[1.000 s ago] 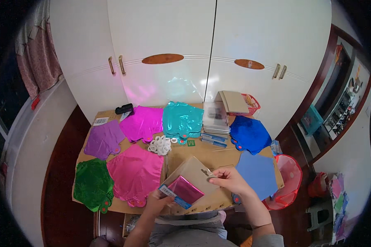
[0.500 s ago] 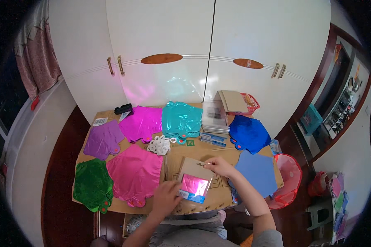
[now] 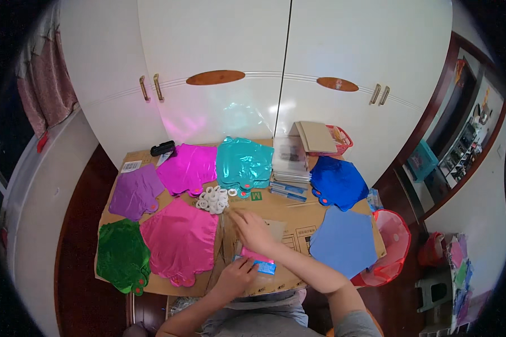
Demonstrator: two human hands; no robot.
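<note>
Flat on the cardboard near the front edge lies a packet (image 3: pixel 266 267) with pink foil and a blue printed strip. My left hand (image 3: pixel 238 276) is at its left edge, bent fingers on it. My right hand (image 3: pixel 254 231) reaches across above the packet, fingers stretched out and apart, nothing visible in them. Its fingertips come close to a heap of white rings (image 3: pixel 212 200), without clearly touching. Under my right hand a beige card (image 3: pixel 276 227) partly shows; my arm and hand hide much of it and of the packet.
Shiny cut pieces ring the cardboard (image 3: pixel 298 216): purple (image 3: pixel 136 192), magenta (image 3: pixel 189 168), teal (image 3: pixel 244 163), pink (image 3: pixel 180 244), green (image 3: pixel 122 253), dark blue (image 3: pixel 339 181) and light blue (image 3: pixel 346 241). Stacked clear sleeves (image 3: pixel 290 163) stand behind. A red basket (image 3: pixel 391 247) is at right.
My right hand has left the card's upper right corner and moved left toward the white rings, fingers now extended. The packet lies lower, my left hand still at its left edge.
</note>
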